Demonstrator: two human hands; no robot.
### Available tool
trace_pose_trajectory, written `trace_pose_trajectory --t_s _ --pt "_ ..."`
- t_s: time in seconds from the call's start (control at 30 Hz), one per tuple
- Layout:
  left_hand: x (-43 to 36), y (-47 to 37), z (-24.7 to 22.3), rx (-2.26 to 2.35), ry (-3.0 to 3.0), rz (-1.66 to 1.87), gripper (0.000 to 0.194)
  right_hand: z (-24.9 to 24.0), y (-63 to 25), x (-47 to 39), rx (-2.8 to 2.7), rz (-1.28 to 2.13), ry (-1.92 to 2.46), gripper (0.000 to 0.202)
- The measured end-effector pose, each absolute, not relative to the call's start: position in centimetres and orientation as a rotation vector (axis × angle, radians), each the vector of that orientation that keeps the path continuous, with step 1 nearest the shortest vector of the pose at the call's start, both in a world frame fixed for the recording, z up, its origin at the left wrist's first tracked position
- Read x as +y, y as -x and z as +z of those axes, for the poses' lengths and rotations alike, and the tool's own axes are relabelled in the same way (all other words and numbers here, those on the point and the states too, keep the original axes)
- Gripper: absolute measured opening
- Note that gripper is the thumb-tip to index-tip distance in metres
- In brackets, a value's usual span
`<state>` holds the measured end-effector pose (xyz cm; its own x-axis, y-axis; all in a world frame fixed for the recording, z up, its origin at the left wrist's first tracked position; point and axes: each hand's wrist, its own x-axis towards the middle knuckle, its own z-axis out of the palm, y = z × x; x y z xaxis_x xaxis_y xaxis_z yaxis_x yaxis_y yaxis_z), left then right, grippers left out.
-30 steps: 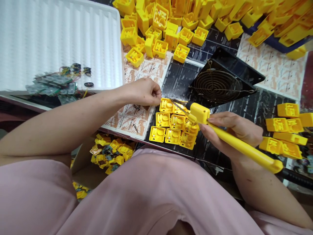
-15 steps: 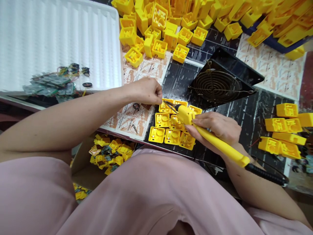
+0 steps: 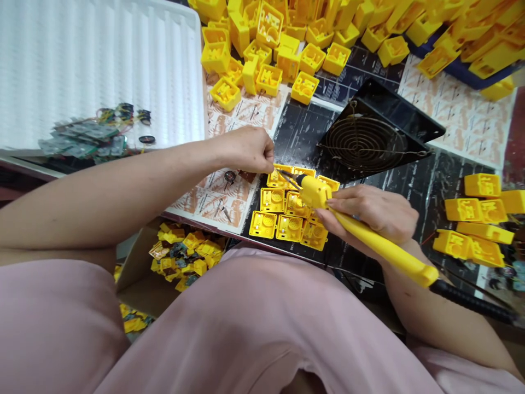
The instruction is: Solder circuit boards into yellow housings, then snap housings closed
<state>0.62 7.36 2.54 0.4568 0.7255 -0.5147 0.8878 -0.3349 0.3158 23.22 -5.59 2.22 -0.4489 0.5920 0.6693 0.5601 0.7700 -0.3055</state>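
1. The yellow hand tool [image 3: 377, 243], which looks like a soldering iron, is inside the grip of the right hand [image 3: 371, 213]; thumb and fingers are wrapped around its handle.
2. Its long axis runs slantwise: the thin metal tip reaches out from this grip toward the left hand [image 3: 250, 149], and the black cable [image 3: 467, 298] leaves from the opposite end, along the right forearm.
3. The tip is over the corner casing [image 3: 274, 180], the one nearest to the left fingertips. Whether it touches, I cannot tell.
4. The left hand is nearer to this casing than the right hand; its fingertips are just beside the far edge. They are pinched narrowly together, but I cannot tell whether something thin is between them.
5. I judge that the important relation is tip to left pinch: they are close together, above the same casing.
6. The other small casings [image 3: 290, 227] of this group lie from the tip toward the body, in rows; the tool and right hand partly cover some.
7. Beyond the right grip, on the far side, stands a black fan [image 3: 361, 145].
8. Farther out from the left pinch, past the wrist, circuit boards [image 3: 86, 137] with wires lie at the white tray [image 3: 143, 71].
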Motion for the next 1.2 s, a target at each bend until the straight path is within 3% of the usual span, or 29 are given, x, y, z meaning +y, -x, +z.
trace_pose_trajectory --t_s 0.33,0.57,0.8,1.0,1.2 --pt "7.2 -0.8 3.0 1.360 -2.183 -0.447 0.015 1.5 -24.3 -7.0 -1.941 0.080 1.046 0.029" --pt "7.1 -0.9 3.2 1.374 -2.194 -0.464 0.018 1.4 -24.3 -8.1 -1.922 0.123 1.193 0.063" --pt "7.0 0.0 2.5 1.275 -2.319 -0.393 0.021 1.4 -24.4 -7.9 -1.962 0.092 1.199 0.053" --pt "5.5 2.2 1.5 1.105 -2.547 -0.229 0.030 1.2 -24.6 -8.1 -1.884 0.143 1.168 0.027" --pt "5.1 2.5 1.3 1.082 -2.555 -0.168 0.030 1.0 -24.7 -7.9 -1.926 0.119 1.164 0.027"
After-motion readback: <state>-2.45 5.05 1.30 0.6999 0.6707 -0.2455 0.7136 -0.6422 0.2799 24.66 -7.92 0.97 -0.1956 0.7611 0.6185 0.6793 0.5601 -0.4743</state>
